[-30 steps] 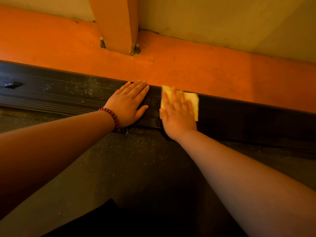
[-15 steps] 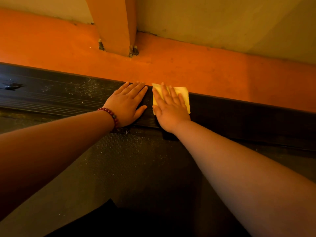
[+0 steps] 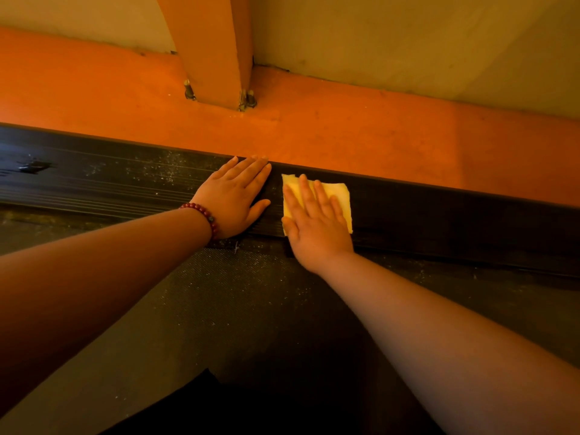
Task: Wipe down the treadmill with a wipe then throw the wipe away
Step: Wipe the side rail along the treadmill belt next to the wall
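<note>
A folded yellow wipe (image 3: 340,196) lies flat on the black ribbed side rail (image 3: 439,221) of the treadmill. My right hand (image 3: 317,221) presses on the wipe with straight, spread fingers and covers most of it. Just to its left my left hand (image 3: 237,199), a red bead bracelet on the wrist, rests flat on the same rail. The rail left of my hands is speckled with pale dust (image 3: 157,171); the stretch to the right looks dark and clean. The dusty black belt (image 3: 235,309) lies below the rail.
An orange frame beam (image 3: 376,142) runs along the far side of the rail, with an orange upright post (image 3: 213,51) bolted to it. A beige wall (image 3: 408,36) stands behind. A dark scuff (image 3: 33,167) marks the rail's far left.
My right hand slid the wipe leftward along the rail until it lay close beside my left hand. The left hand stayed in place.
</note>
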Available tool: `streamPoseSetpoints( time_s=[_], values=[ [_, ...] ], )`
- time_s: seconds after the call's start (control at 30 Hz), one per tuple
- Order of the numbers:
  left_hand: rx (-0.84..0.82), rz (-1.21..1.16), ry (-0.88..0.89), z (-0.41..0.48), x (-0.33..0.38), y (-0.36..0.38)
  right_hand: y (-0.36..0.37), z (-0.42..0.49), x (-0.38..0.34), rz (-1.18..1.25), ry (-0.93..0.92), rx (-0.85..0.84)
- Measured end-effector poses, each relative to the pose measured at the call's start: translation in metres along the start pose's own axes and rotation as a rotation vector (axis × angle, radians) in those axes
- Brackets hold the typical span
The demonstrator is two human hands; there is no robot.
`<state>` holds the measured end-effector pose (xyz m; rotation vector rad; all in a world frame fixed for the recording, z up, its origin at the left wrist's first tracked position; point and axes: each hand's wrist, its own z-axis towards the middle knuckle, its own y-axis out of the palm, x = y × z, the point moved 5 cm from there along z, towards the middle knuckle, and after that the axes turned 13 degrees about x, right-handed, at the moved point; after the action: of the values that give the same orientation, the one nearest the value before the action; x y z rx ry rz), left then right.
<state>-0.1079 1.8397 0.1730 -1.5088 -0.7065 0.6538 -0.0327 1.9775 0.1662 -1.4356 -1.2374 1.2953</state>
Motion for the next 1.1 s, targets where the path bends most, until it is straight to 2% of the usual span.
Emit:
streamPoseSetpoints(
  time_s=[0.2, 0.5, 0.6, 0.77, 0.97, 1.1],
  values=[
    [0.024, -0.01, 0.002, 0.0, 0.001, 0.0, -0.005, 0.042, 0.007, 0.019, 0.14, -0.033],
    [0.039, -0.023, 0.003, -0.001, 0.0, 0.004, 0.005, -0.021, -0.005, 0.022, 0.039, -0.022],
    [0.046, -0.032, 0.004, 0.0, 0.0, 0.004, 0.002, -0.003, 0.0, 0.003, 0.035, -0.018],
    [0.046, -0.034, 0.004, -0.001, 0.0, 0.005, -0.005, 0.037, 0.019, 0.008, 0.143, -0.028],
    [0.057, -0.042, 0.022, -0.003, -0.002, 0.01, 0.001, -0.018, 0.015, 0.017, 0.074, 0.007],
    [0.073, -0.069, 0.02, -0.012, -0.007, 0.011, 0.002, -0.027, 0.042, 0.014, 0.195, 0.036]
  ],
)
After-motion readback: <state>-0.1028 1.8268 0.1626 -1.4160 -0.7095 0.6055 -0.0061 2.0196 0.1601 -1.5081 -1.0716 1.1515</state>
